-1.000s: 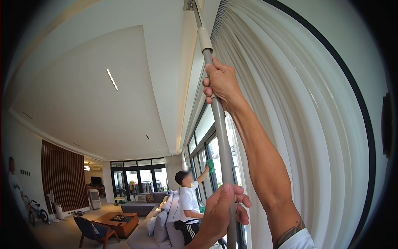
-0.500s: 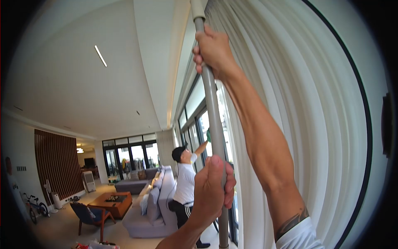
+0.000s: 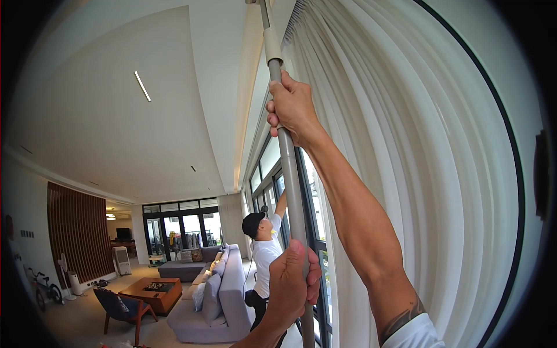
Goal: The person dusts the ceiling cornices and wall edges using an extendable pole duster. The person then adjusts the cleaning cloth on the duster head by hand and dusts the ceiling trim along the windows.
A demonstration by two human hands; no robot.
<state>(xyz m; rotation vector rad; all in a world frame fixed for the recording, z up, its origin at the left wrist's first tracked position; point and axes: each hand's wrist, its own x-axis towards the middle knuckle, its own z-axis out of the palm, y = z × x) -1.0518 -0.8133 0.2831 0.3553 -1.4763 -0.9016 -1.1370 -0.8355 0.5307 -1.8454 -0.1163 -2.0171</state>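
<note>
A long grey telescopic pole (image 3: 292, 191) runs almost upright through the middle of the view, leaning a little left at its top. My right hand (image 3: 293, 107) is wrapped round it high up, just under a cream collar (image 3: 271, 47). Lower down, my left hand (image 3: 290, 278) grips the same pole, its thumb lying along the shaft. Above the collar a thinner section continues to the upper frame edge, where only part of a grey fitting (image 3: 253, 2) shows. Pale pleated curtains (image 3: 377, 145) hang close to the right of the pole, behind my right forearm.
A person in a white shirt (image 3: 266, 261) and black cap reaches up at the tall windows (image 3: 278, 185) ahead. Left of them stand a grey sofa (image 3: 235, 290), a wooden coffee table (image 3: 145, 290) and a chair (image 3: 119, 307). Overhead is a white ceiling (image 3: 122, 52).
Both hands and the pole's collar appear lower in view, and more of the pole's top shows. The other person's arm is raised higher, and the green thing near their hand is no longer visible.
</note>
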